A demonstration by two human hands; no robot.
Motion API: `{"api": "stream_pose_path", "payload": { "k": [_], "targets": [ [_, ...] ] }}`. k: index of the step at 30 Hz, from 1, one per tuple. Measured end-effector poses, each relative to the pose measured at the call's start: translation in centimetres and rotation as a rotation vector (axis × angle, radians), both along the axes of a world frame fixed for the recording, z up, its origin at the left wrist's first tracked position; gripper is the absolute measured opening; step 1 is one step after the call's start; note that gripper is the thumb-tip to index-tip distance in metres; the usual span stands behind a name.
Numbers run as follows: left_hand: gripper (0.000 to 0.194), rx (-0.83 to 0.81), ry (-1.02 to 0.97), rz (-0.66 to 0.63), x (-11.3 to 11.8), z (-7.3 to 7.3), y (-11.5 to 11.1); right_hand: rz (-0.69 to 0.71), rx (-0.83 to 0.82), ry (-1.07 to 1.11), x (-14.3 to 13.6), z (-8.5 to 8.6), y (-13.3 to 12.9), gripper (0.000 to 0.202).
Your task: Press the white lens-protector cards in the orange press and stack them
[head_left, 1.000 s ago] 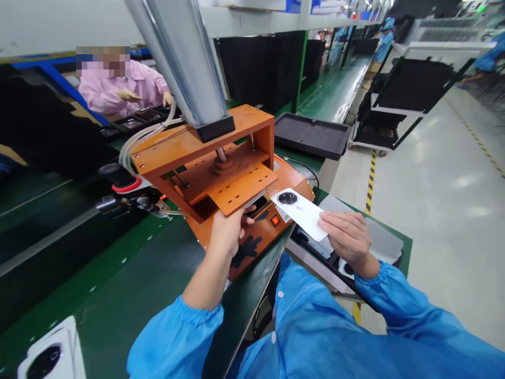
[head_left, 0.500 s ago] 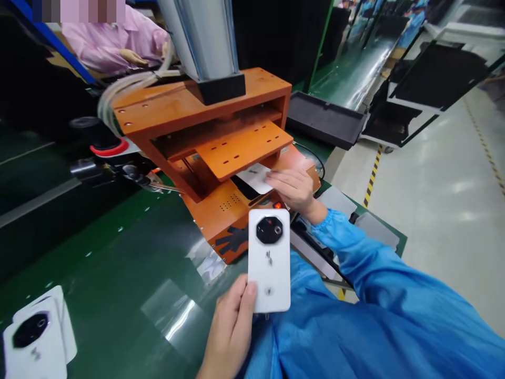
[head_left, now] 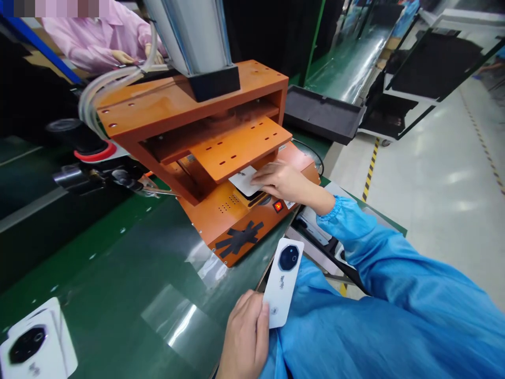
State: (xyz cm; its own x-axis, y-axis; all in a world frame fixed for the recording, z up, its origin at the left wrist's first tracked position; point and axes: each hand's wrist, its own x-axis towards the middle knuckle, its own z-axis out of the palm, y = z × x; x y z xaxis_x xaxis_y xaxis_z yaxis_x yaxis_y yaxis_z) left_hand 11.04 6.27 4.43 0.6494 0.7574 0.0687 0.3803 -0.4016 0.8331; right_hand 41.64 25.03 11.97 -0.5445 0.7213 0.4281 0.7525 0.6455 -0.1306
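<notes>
My left hand (head_left: 245, 332) pinches the lower end of a white phone (head_left: 279, 301) with a dark octagonal camera area, tilted above my lap. Under the raised orange plate (head_left: 244, 146) of a press, my right hand (head_left: 284, 181) grips the right edge of a white phone-shaped panel (head_left: 242, 182) with small dark print. That panel is tilted over the dark bed of the press, and its far end lies close under the plate. Whether it touches the bed I cannot tell. My right fingertips partly cover it.
The orange press body (head_left: 252, 71) carries a grey cylinder (head_left: 197, 37) and hoses. White phones or covers (head_left: 35, 342) lie stacked on the green table (head_left: 130, 295). A black tray (head_left: 321, 113) and a cart (head_left: 418, 79) stand behind. A person in pink (head_left: 98, 37) works opposite.
My right hand has drawn the white panel slightly left and tilted it up off the bed. My left hand has lowered the phone rightward and turned it more edge-on.
</notes>
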Motion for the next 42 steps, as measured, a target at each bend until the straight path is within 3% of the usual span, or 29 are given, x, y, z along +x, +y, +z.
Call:
{"api": "stream_pose_path", "payload": {
  "k": [5,8,10,14,17,20,23,26,28,30,32,34,36,37,40,42],
  "targets": [
    [0.019,0.162,0.02,-0.062,0.5,0.9,1.6,0.102,-0.113,-0.056,-0.3,1.7,0.2,0.025],
    [0.014,0.422,0.084,-0.03,0.9,1.1,2.9,0.04,-0.064,-0.012,-0.5,1.1,-1.1,0.028],
    [0.012,0.618,0.149,0.029,1.1,0.8,3.9,-0.132,0.058,0.126,-0.2,-0.5,-3.1,0.031],
    [0.006,0.85,0.247,0.192,1.4,-0.7,5.4,-0.683,0.33,0.494,2.5,-5.6,-8.4,0.033],
    [0.004,0.917,0.293,0.27,1.6,-1.4,5.9,-0.852,0.359,0.48,4.7,-9.3,-11.3,0.037],
    [0.007,0.945,0.328,0.267,1.8,-1.3,6.1,-0.813,0.244,0.319,5.9,-11.5,-11.9,0.048],
    [0.006,0.971,0.354,0.241,1.7,-0.6,6.3,-0.773,0.142,0.212,6.3,-11.8,-11.4,0.054],
    [0.007,0.955,0.342,0.193,1.4,0.4,5.9,-0.731,0.113,0.339,6.0,-10.8,-11.9,0.048],
    [0.006,0.922,0.284,0.199,1.3,0.8,5.1,-0.617,0.039,0.528,4.7,-10.2,-13.8,0.043],
    [0.007,0.852,0.191,0.231,1.7,0.7,4.0,-0.415,-0.208,0.733,2.3,-10.1,-16.9,0.046],
    [0.013,0.745,0.125,0.229,2.4,-0.1,2.8,-0.201,-0.596,0.946,-1.1,-10.6,-20.2,0.059],
    [0.017,0.653,0.129,0.165,3.3,-1.3,1.7,-0.151,-0.86,1.189,-4.4,-11.5,-22.7,0.062],
    [0.018,0.59,0.172,0.07,4.0,-2.6,1.0,-0.29,-0.911,1.305,-6.0,-12.6,-23.7,0.055],
    [0.023,0.565,0.186,0.013,4.1,-3.3,0.9,-0.428,-0.888,1.236,-5.5,-13.2,-23.8,0.051],
    [0.058,0.48,0.163,-0.101,3.7,-4.8,0.8,-0.968,-0.781,0.638,0.1,-14.1,-24.9,0.033],
    [0.058,0.443,0.112,-0.124,3.0,-5.3,0.9,-1.157,-0.773,0.43,5.5,-14.0,-27.0,0.029]
  ]
}}
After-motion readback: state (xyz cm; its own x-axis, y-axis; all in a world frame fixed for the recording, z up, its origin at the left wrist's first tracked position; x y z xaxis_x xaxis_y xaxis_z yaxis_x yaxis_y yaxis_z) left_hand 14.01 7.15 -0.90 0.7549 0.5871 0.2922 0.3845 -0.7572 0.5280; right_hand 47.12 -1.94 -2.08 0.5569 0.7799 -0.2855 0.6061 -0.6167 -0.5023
